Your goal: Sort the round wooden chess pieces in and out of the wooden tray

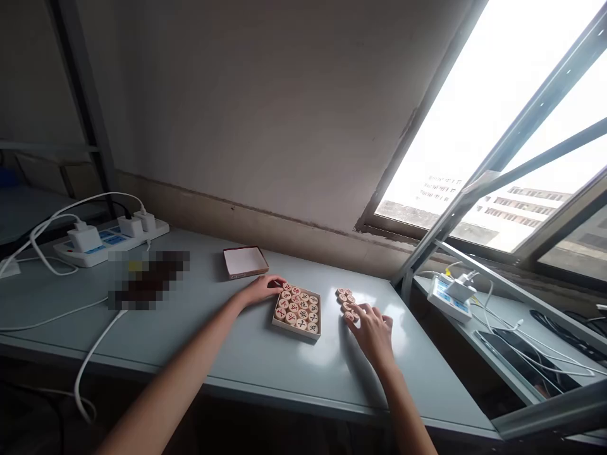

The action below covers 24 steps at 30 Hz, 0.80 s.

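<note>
A small square box (pixel 296 327) sits on the grey table (pixel 265 360), filled with round wooden chess pieces (pixel 298 307) marked in red and black. My left hand (pixel 262 290) rests against the box's far left corner, fingers curled onto its edge. Several loose chess pieces (pixel 345 297) lie in a small cluster to the right of the box. My right hand (pixel 372 325) lies over the near end of that cluster, fingertips touching the pieces, fingers spread. The box lid (pixel 245 261), red-edged and white inside, lies open-side up behind my left hand.
A white power strip (pixel 111 238) with plugged chargers and white cables sits at the table's far left. A blurred dark object (pixel 147 279) lies in front of the strip. To the right stand a metal frame (pixel 455 215), a second strip (pixel 450 296) and a window.
</note>
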Motion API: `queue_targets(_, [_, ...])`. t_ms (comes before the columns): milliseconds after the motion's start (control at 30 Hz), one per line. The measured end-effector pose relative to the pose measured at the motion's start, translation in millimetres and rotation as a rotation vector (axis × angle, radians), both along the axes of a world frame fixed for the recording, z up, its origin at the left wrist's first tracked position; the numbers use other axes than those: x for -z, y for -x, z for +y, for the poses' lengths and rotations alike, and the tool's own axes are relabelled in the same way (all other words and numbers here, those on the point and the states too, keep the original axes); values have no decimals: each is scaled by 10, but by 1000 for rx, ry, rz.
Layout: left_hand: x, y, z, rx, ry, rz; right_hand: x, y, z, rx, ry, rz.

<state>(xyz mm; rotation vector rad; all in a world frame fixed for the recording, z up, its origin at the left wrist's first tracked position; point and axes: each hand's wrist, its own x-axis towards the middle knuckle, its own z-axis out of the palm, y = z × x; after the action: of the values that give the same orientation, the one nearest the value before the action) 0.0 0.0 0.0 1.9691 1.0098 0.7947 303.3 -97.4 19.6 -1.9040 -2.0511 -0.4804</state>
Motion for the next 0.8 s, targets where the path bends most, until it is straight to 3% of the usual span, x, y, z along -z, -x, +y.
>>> queue_targets(267, [19, -2, 20, -6, -12, 14, 17, 32, 135, -73, 10, 34])
queue_targets(467, [20, -16, 32, 6, -29, 4, -145, 422, 428, -373, 143, 150])
queue_targets(633, [19, -22, 24, 3, -33, -10, -188, 810, 637, -585, 272, 113])
queue_targets(800, [22, -34, 50, 2, -40, -8, -62, 854, 725, -534, 181, 205])
